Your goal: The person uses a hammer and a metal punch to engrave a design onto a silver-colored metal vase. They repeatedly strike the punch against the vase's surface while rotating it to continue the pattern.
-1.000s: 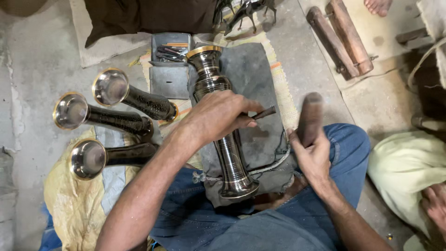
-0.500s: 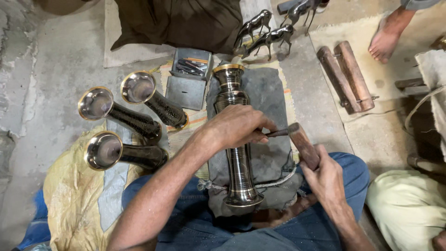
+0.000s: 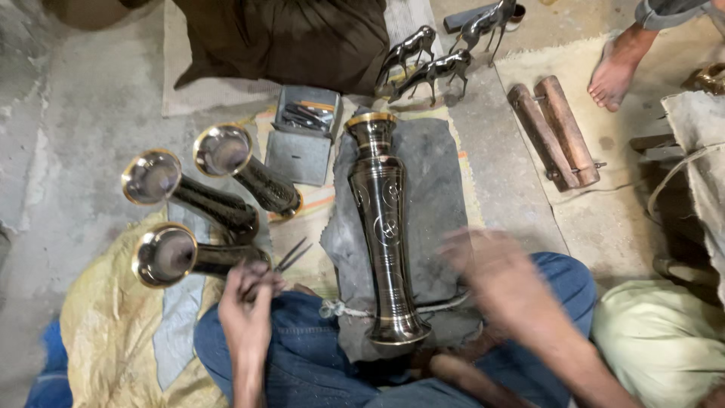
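Head view: the tall vase (image 3: pixel 383 227) lies on a grey pad (image 3: pixel 438 189) at frame centre. Polished dark metal, it looks heavy, stiff and slippery; its narrow waist offers the best hold. The left hand (image 3: pixel 248 295), lower left, pinches thin tools (image 3: pixel 291 257). The right hand (image 3: pixel 498 276) is blurred; its fingers cannot be read.

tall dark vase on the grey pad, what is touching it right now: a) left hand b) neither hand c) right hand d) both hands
b: the tall dark vase lies alone; the left hand is by thin tools beside it, and the blurred right hand is off to its other side.
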{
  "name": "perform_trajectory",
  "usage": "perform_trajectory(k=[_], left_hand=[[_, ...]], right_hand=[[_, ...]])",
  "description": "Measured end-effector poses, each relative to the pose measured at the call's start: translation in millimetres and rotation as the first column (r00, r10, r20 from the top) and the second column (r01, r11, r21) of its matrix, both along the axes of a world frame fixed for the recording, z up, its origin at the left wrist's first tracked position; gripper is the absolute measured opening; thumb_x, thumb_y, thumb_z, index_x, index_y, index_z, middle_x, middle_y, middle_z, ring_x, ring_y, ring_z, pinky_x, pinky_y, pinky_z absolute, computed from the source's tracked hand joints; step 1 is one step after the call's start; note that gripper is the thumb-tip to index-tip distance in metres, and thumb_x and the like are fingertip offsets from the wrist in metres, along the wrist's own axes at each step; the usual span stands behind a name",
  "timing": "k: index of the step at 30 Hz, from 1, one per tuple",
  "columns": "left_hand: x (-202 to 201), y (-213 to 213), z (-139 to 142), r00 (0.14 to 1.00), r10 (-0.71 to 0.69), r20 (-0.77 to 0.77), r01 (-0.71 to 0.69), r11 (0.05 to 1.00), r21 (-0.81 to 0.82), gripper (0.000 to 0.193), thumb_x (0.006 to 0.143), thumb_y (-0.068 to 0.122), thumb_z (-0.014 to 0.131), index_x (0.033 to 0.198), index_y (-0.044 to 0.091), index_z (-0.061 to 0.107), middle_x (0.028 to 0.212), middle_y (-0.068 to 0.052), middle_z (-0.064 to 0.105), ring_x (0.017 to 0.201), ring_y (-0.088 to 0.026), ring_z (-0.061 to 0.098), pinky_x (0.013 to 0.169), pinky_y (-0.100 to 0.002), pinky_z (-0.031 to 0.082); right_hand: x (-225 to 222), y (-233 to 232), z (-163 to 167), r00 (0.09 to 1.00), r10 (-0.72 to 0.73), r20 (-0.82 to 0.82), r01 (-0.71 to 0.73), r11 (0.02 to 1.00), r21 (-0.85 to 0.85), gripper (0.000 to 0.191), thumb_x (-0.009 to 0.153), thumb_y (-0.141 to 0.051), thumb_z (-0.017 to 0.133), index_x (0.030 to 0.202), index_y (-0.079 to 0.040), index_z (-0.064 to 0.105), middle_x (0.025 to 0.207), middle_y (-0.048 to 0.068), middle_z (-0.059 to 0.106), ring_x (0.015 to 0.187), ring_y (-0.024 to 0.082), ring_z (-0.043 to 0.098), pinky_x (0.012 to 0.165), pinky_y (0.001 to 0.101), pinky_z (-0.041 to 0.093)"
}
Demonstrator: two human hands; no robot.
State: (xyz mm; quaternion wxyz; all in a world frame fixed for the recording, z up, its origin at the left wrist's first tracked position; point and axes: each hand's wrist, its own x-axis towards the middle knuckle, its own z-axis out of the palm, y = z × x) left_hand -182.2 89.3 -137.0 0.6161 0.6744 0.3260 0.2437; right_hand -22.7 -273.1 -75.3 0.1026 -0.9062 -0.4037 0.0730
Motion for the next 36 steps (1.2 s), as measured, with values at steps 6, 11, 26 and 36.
perform_trajectory(k=[6,11,26,36], left_hand=[[-43.9,43.0,-25.5,0.930,0.354,0.102,-0.368,0.902,0.226,0.010,0.111,0.004,0.058,0.108,-0.006,0.061,0.089,-0.007,0.060,0.076,-0.017,0.052,0.074,-0.032,0.046],[-22.2,70.6,-1.8,0.939,0.332,0.086,-0.339,0.864,0.373,0.047,0.089,0.007,0.079,0.129,-0.003,0.056,0.116,-0.008,0.063,0.104,-0.018,0.062,0.090,-0.031,0.055],[9.4,31.6,46.5,0.995,0.054,-0.088,0.015,0.764,0.645,0.059,0.074,0.013,0.092,0.126,-0.002,0.068,0.117,-0.014,0.073,0.106,-0.021,0.069,0.095,-0.036,0.054],[49.6,-56.3,176.1,0.786,-0.398,0.474,0.335,0.917,0.214,0.079,0.086,-0.002,0.076,0.154,0.002,0.037,0.148,-0.014,0.056,0.140,-0.028,0.054,0.120,-0.040,0.051]], right_hand=[[3.8,80.1,17.5,0.734,0.632,0.249,-0.643,0.764,-0.045,0.074,0.072,-0.014,0.069,0.140,-0.024,0.042,0.161,0.004,0.035,0.152,0.031,0.023,0.121,0.0567,0.011],[-2.0,82.2,38.2,0.588,0.725,0.360,-0.629,0.689,-0.360,0.048,0.090,-0.021,0.070,0.129,-0.019,0.043,0.142,0.006,0.046,0.153,0.030,0.029,0.124,0.0573,0.011],[50.7,-40.1,23.3,0.907,0.249,0.339,-0.415,0.663,0.623,0.051,0.078,-0.038,0.074,0.125,-0.021,0.067,0.131,0.006,0.070,0.134,0.034,0.061,0.100,0.0471,0.057],[141.8,-43.5,10.4,0.804,-0.590,-0.071,0.458,0.540,0.706,0.070,0.073,-0.026,0.095,0.128,0.001,0.063,0.119,0.014,0.074,0.106,0.023,0.073,0.093,0.0367,0.059]])
